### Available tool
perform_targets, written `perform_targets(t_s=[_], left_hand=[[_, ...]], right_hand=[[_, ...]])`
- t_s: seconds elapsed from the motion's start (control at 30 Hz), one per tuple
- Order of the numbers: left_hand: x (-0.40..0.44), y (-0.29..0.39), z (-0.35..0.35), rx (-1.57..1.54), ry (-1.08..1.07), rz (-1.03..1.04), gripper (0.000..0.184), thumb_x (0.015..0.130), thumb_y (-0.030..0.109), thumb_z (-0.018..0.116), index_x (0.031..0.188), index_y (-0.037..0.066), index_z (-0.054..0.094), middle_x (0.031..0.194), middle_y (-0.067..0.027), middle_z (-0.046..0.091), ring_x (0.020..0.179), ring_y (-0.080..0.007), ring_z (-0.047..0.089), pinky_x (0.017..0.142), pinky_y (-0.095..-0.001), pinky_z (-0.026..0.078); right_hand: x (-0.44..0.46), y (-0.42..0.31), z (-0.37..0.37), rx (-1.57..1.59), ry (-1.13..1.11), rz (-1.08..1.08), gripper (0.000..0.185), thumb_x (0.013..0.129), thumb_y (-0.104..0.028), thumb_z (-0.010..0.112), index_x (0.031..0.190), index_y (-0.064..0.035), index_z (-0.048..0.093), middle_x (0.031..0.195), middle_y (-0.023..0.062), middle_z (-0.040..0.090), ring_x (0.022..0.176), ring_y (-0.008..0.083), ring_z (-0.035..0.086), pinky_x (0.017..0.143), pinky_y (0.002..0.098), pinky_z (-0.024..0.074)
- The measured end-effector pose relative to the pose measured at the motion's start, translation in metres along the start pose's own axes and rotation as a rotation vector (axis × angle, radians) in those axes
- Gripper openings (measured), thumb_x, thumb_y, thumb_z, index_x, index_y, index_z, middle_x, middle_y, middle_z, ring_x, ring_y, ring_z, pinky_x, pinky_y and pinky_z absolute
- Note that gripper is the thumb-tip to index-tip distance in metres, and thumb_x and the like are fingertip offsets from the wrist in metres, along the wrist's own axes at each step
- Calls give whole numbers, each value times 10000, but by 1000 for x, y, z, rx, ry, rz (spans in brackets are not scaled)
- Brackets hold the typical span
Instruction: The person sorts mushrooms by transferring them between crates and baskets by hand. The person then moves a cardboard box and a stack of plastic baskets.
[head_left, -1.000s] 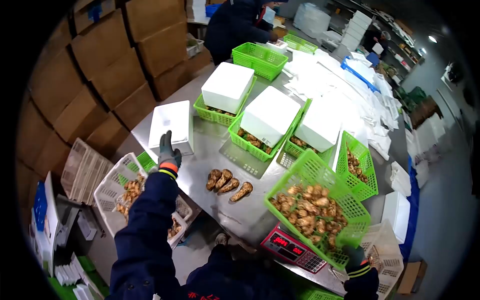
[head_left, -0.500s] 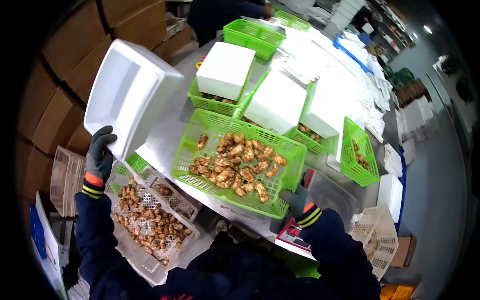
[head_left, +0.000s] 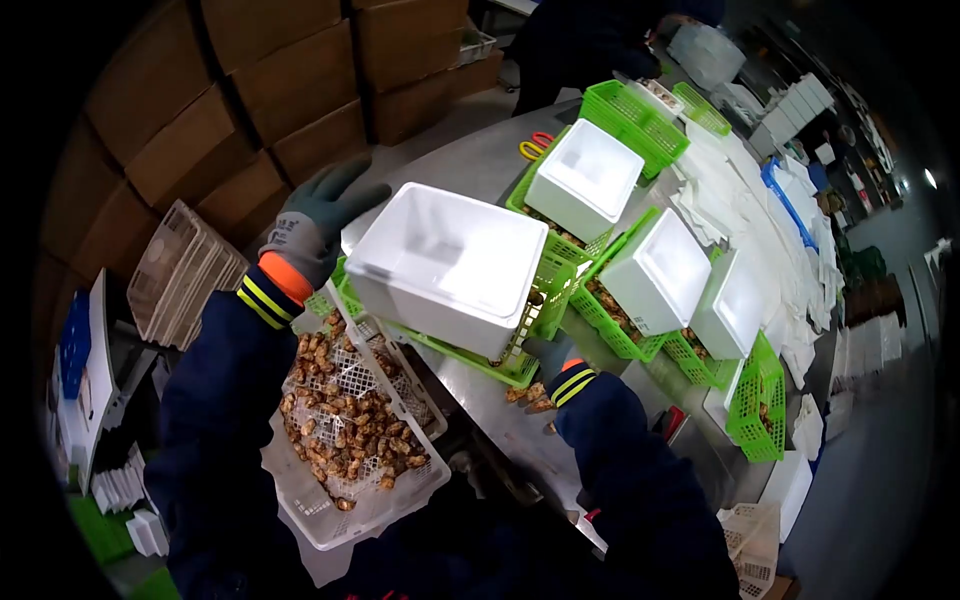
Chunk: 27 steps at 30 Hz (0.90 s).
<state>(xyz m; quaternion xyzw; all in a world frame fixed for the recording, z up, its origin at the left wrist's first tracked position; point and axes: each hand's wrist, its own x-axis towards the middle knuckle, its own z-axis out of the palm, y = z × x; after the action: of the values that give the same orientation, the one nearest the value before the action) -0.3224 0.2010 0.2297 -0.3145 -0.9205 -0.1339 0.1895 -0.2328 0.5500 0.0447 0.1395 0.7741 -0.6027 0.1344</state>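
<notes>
Head view, from above: we see two hands in grey gloves well apart, with a white foam box (head_left: 450, 260) between them. The left hand (head_left: 318, 215), at ten o'clock, is wide open, its fingers spread beside the box's left end; we see nothing in its grasp and cannot tell whether a fingertip touches the foam. The right hand (head_left: 552, 355), at four o'clock, is half hidden by its sleeve, its fingers at the near right corner of a green basket (head_left: 515, 375); we cannot tell whether they grip it.

The box lies just above centre, towards eleven o'clock, opening upward, set in the basket and covering most of it. The basket rests on a metal table (head_left: 490, 415). Just beside the right hand lie a few loose brown, knobbly pieces of produce (head_left: 516, 393). At seven to eight o'clock, a white crate (head_left: 300, 497) holds many more.

Half a second ago, we saw the left hand holding the box tilted off to the left, while the basket lay uncovered, showing its brown pieces; now the box sits over them and the left hand has let go. A second ago, the right hand held the basket up near the red scale, and the loose pieces lay uncovered on the tabletop.
</notes>
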Motion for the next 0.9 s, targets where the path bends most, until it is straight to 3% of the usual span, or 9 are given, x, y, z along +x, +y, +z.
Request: perform_targets(t_s=[0.13, 0.2, 0.3, 0.5, 0.53, 0.57, 0.63, 0.8, 0.9], left_hand=[[-56, -17, -3, -169, 191, -170, 582, 691, -158, 375, 1195, 76, 547, 1279, -231, 457, 1174, -382, 464, 972, -384, 391], [-104, -11, -8, -95, 204, -268, 554, 716, -133, 435, 1212, 91, 539, 1281, -208, 462, 1182, -368, 457, 984, -388, 380], [-192, -5, -7, -136, 157, -459, 508, 763, -82, 477, 1240, 88, 511, 1302, -196, 446, 1217, -353, 424, 1006, -381, 353], [-357, 44, 16, -270, 221, -1006, 524, 782, 42, 582, 1282, 22, 426, 1297, -169, 435, 1197, -279, 437, 1003, -367, 349], [-385, 54, 25, -282, 251, -1144, 559, 777, 65, 602, 1296, 9, 400, 1299, -167, 428, 1194, -264, 435, 999, -367, 352], [-417, 59, 37, -324, 270, -1205, 618, 774, 106, 622, 1320, -4, 354, 1328, -173, 398, 1217, -287, 408, 999, -382, 352], [-432, 88, 42, -406, 312, -1446, 703, 758, 167, 656, 1351, 5, 315, 1350, -187, 374, 1214, -343, 397, 986, -410, 360], [-478, 109, 65, -483, 244, -1671, 802, 727, 241, 731, 1372, 36, 300, 1349, -178, 379, 1170, -314, 426, 901, -403, 422], [-502, 92, 79, -1031, 386, -1518, 470, 785, 143, 652, 1203, 0, 490, 1054, -138, 602, 950, -252, 589, 844, -383, 473]], right_hand=[[7, -18, 29, 134, 84, 55, 320, 761, -79, 647, 1040, 65, 587, 948, 158, 637, 793, 240, 617, 687, 350, 510], [23, -2, 43, 615, 154, 263, 280, 781, -65, 613, 1026, 61, 556, 890, 150, 632, 745, 281, 628, 574, 395, 509], [42, 17, 51, 511, 217, 270, 314, 798, -125, 589, 1072, 22, 542, 889, 170, 623, 651, 299, 625, 489, 421, 478], [34, 20, 43, 806, -58, 303, 377, 889, -260, 542, 1195, -46, 485, 1051, 134, 575, 975, 308, 548, 859, 444, 464], [32, 26, 38, 723, -81, 382, 354, 884, -251, 542, 1182, -67, 496, 1007, 121, 577, 983, 292, 540, 835, 418, 464], [30, 47, 28, 898, -444, 252, 381, 867, -278, 554, 1174, -59, 500, 992, 108, 571, 917, 272, 559, 758, 385, 474], [-60, -4, 41, 592, -132, 260, 439, 849, -302, 571, 1194, -46, 481, 1013, 107, 567, 848, 236, 582, 685, 345, 487], [-162, 35, 43, 577, -177, 309, 321, 869, -246, 560, 1072, 3, 552, 870, 119, 609, 697, 184, 596, 572, 255, 475], [-206, 74, 35, 621, -121, 457, 187, 869, -202, 567, 949, -33, 564, 784, 68, 581, 655, 155, 573, 510, 248, 439]])
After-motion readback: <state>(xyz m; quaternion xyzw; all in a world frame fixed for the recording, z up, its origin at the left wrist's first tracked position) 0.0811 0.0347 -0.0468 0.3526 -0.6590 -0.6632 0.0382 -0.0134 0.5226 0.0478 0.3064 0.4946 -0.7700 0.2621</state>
